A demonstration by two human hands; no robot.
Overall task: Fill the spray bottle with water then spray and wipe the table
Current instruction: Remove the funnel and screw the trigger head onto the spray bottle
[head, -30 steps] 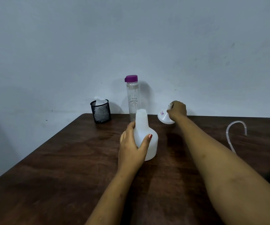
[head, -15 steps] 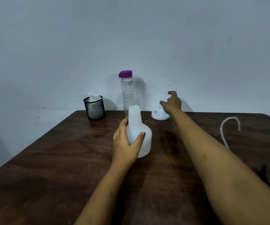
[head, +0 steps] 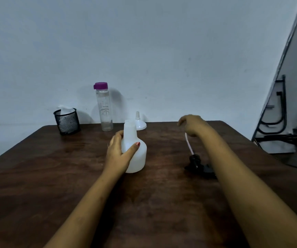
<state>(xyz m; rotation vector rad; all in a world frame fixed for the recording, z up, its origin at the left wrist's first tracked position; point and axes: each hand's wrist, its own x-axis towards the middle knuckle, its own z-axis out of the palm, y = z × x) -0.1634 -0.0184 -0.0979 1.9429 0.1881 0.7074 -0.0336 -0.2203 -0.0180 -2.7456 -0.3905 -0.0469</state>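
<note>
A white spray bottle (head: pixel 138 154) without its top stands upright mid-table, and my left hand (head: pixel 119 154) is wrapped around its body. A white funnel (head: pixel 139 123) sits mouth-down behind it near the wall. A clear water bottle (head: pixel 104 110) with a purple cap stands left of the funnel. The black spray head (head: pixel 198 165) with its clear tube (head: pixel 188 143) lies on the table to the right. My right hand (head: pixel 193 125) hovers over the far end of that tube, fingers loosely curled downward, holding nothing that I can see.
A black mesh cup (head: pixel 67 121) with white tissue stands at the back left of the dark wooden table (head: pixel 54 176). A black metal chair frame (head: pixel 283 133) stands off the table's right side, against a pale wall.
My right hand let go of the funnel, leaving it mouth-down by the wall, and moved right above the spray head's tube. The left hand kept its hold on the spray bottle.
</note>
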